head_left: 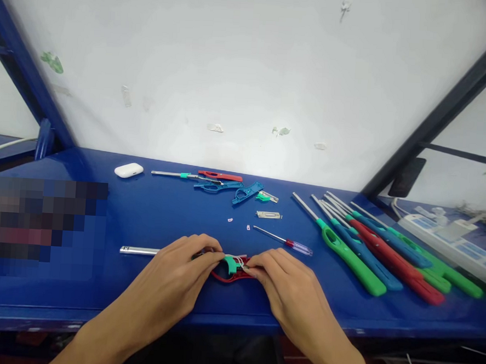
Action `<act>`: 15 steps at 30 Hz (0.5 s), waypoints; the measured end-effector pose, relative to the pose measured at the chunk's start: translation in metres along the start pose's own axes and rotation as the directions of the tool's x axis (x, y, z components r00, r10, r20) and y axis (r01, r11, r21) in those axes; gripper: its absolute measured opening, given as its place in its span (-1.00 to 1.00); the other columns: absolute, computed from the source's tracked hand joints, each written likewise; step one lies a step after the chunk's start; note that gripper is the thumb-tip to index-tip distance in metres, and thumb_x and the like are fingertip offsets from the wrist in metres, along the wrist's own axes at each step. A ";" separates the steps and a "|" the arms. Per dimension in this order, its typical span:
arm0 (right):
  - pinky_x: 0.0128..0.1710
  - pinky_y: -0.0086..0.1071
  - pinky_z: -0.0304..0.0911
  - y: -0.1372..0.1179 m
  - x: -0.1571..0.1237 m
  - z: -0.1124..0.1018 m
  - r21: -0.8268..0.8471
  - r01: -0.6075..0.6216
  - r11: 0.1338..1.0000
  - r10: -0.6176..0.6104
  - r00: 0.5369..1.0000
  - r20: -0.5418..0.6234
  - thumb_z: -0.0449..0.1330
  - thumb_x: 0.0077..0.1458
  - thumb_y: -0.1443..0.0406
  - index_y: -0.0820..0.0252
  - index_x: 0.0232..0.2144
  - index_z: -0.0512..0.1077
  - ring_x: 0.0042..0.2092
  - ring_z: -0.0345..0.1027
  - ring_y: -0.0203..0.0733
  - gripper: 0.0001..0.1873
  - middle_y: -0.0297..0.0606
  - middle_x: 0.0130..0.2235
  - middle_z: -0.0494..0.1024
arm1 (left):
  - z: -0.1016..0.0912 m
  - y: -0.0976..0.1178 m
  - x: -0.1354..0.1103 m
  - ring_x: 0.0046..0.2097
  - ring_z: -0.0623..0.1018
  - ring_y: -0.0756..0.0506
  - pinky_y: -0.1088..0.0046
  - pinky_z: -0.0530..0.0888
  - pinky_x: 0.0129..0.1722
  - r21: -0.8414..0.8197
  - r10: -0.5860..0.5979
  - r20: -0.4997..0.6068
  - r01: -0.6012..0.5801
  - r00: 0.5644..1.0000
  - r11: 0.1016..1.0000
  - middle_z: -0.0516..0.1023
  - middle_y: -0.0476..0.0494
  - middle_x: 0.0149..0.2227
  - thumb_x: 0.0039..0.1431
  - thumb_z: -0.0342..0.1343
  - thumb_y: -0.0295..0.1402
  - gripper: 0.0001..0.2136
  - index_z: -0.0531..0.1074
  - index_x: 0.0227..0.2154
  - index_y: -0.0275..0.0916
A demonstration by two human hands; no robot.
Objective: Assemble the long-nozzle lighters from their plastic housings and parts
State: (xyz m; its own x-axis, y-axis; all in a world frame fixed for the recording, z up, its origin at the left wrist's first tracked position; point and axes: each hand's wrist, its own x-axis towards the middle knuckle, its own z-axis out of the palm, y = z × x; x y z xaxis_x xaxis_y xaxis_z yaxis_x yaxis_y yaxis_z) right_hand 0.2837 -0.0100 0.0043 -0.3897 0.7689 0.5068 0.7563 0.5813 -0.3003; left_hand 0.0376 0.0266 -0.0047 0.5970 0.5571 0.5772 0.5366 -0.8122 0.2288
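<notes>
An opened red long-nosed lighter [224,280] lies on the blue table near its front edge. Its silver tube [140,251] points left, and a green trigger [231,265] and a thin white wire [239,260] show in the handle. My left hand [182,271] is closed on the lighter where tube and handle meet, covering that part. With fingertips pinched, my right hand [286,281] grips the handle's right end beside the wire; what exactly lies between those fingertips is hidden. Behind the right hand lies a screwdriver [299,247] with a clear purple handle.
Several assembled lighters [353,260] lie fanned out on the right, beside a white power strip [449,244]. Loose lighter parts [248,193], a small clear-and-metal piece [269,215] and tiny white bits [230,220] lie farther back. A white earbud case [129,170] sits back left.
</notes>
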 end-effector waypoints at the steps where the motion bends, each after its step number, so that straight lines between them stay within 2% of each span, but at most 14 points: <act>1: -0.26 -0.29 0.29 0.000 0.000 0.000 0.001 -0.004 1.000 0.004 1.000 0.002 0.05 0.52 0.27 0.12 -0.17 0.49 -0.29 0.45 -0.14 -0.77 -0.31 -0.27 0.61 | 0.001 -0.001 0.000 -0.07 0.57 -0.14 0.24 0.54 -0.02 0.003 0.001 -0.004 -0.001 1.000 1.000 0.55 -0.14 -0.01 0.46 -0.02 -0.60 -0.74 0.48 0.01 -0.20; 8: -0.21 -0.29 0.32 0.001 -0.002 0.001 0.011 -0.004 1.000 0.004 1.000 0.027 0.09 0.50 0.32 0.13 -0.19 0.51 -0.24 0.46 -0.14 -0.79 -0.29 -0.24 0.62 | -0.002 0.006 0.002 -0.04 0.58 -0.15 0.24 0.56 -0.01 -0.014 -0.023 -0.002 0.023 1.000 1.000 0.54 -0.19 -0.02 0.46 -0.05 -0.54 -0.74 0.53 -0.02 -0.22; 15: -0.24 -0.30 0.32 0.002 -0.002 0.001 -0.021 0.015 1.000 -0.014 1.000 0.024 0.12 0.48 0.35 0.14 -0.21 0.51 -0.26 0.44 -0.17 -0.81 -0.29 -0.24 0.61 | -0.011 0.016 0.005 -0.03 0.56 -0.18 0.18 0.55 0.01 -0.030 -0.046 0.028 0.047 0.999 0.998 0.53 -0.21 0.01 0.44 -0.04 -0.51 -0.69 0.52 0.08 -0.18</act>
State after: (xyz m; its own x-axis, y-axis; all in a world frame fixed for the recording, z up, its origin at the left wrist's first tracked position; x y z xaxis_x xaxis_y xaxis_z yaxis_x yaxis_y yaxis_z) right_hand 0.2854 -0.0105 0.0016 -0.4127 0.7666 0.4919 0.7616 0.5867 -0.2754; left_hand 0.0425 0.0143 0.0100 0.5881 0.5982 0.5442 0.5456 -0.7902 0.2790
